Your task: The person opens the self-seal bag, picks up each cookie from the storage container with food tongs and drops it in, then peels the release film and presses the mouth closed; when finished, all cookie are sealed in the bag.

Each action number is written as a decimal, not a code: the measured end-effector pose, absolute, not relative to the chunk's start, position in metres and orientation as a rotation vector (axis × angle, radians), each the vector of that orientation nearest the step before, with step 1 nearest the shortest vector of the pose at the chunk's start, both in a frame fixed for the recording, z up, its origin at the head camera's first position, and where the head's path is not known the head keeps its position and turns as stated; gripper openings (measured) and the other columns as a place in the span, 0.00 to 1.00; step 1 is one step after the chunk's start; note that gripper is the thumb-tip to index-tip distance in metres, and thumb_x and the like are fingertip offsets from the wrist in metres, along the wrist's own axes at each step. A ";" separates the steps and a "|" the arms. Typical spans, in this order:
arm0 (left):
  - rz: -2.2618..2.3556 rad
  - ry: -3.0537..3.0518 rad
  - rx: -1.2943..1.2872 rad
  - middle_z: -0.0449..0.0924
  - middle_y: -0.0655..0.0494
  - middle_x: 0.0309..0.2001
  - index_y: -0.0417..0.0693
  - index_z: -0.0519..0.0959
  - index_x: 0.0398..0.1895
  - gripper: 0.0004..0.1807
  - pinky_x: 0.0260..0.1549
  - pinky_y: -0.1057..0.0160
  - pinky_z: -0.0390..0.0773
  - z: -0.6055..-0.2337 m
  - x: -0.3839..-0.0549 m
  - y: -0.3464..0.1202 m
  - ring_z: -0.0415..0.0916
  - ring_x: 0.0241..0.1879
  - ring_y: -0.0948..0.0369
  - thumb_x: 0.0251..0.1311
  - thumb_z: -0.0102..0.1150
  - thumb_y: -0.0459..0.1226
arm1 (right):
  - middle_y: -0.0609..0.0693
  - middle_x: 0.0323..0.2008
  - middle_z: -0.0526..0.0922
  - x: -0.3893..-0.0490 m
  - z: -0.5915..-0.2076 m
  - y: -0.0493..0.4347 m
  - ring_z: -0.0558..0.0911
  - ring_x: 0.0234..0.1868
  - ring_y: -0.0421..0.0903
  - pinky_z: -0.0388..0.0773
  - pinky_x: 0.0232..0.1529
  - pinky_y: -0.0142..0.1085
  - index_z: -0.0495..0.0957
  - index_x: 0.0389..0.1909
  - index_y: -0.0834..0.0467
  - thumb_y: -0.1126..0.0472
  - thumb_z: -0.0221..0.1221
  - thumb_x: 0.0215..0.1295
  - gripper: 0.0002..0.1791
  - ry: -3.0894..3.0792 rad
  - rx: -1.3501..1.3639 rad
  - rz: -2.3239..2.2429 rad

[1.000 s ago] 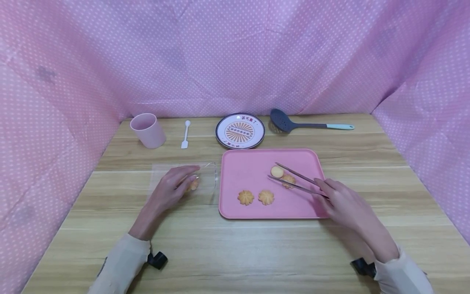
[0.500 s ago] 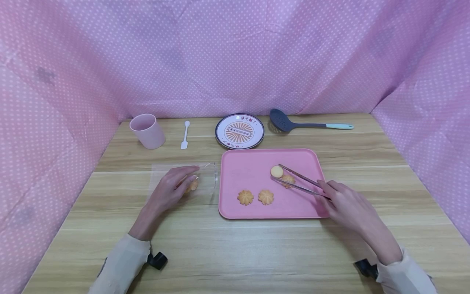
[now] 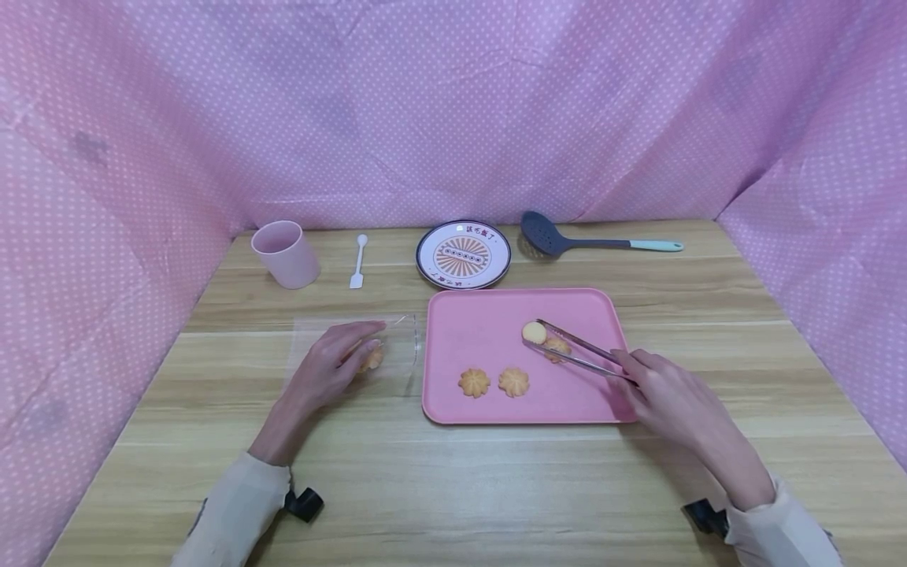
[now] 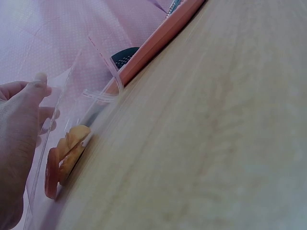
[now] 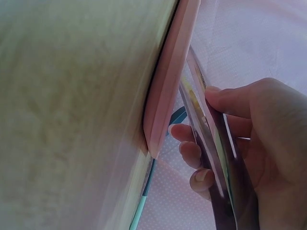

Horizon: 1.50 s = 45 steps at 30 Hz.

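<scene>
The right hand [image 3: 666,394] is drawing back a little toward the right and near side, and its sleeve [image 3: 782,524] is following. With it, the tongs [image 3: 581,363] are sliding back by a small amount. Their two tips are coming slightly closer together: earlier they were reaching past the left side of the plain round cookie [image 3: 534,333], and now they are standing just at its edge.

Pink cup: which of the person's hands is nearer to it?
Left. The left hand is in front of the cup, slightly to its right; the right hand is far to the right, at the right edge of the tray.
</scene>
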<state>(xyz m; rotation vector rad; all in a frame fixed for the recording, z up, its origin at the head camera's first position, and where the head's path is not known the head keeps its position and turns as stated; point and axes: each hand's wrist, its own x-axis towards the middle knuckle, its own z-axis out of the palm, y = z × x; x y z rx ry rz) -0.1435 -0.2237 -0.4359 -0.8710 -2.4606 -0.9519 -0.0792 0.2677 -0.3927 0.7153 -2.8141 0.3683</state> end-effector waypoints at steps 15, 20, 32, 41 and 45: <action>-0.954 -2.463 -0.866 0.85 0.48 0.57 0.41 0.83 0.60 0.18 0.60 0.44 0.76 -0.436 -0.143 -0.224 0.79 0.60 0.48 0.67 0.64 0.27 | 0.54 0.36 0.84 -0.080 -0.394 0.266 0.79 0.28 0.47 0.77 0.20 0.42 0.82 0.53 0.64 0.66 0.70 0.61 0.19 -2.775 0.714 0.382; -0.958 -2.464 -0.863 0.85 0.48 0.58 0.41 0.83 0.60 0.18 0.61 0.44 0.75 -0.436 -0.144 -0.223 0.79 0.60 0.48 0.67 0.64 0.27 | 0.53 0.36 0.84 -0.083 -0.395 0.264 0.79 0.27 0.47 0.77 0.18 0.43 0.82 0.53 0.62 0.66 0.72 0.60 0.20 -2.737 0.737 0.383; -0.950 -2.473 -0.854 0.84 0.48 0.58 0.40 0.83 0.60 0.18 0.61 0.43 0.76 -0.437 -0.143 -0.224 0.79 0.60 0.48 0.68 0.63 0.27 | 0.54 0.37 0.85 -0.091 -0.401 0.244 0.83 0.30 0.48 0.83 0.25 0.43 0.83 0.52 0.62 0.67 0.73 0.59 0.19 -2.690 0.861 0.378; -0.955 -2.467 -0.868 0.84 0.48 0.58 0.40 0.83 0.59 0.18 0.61 0.43 0.76 -0.436 -0.143 -0.224 0.79 0.60 0.47 0.67 0.64 0.26 | 0.57 0.41 0.86 -0.098 -0.400 0.227 0.84 0.36 0.52 0.86 0.30 0.46 0.81 0.57 0.63 0.67 0.70 0.62 0.21 -2.714 0.911 0.403; -0.955 -2.456 -0.876 0.84 0.48 0.58 0.40 0.83 0.59 0.18 0.61 0.44 0.75 -0.436 -0.143 -0.224 0.79 0.60 0.48 0.66 0.64 0.25 | 0.57 0.41 0.86 -0.102 -0.400 0.221 0.85 0.37 0.53 0.86 0.32 0.47 0.80 0.59 0.62 0.70 0.70 0.61 0.24 -2.704 0.937 0.403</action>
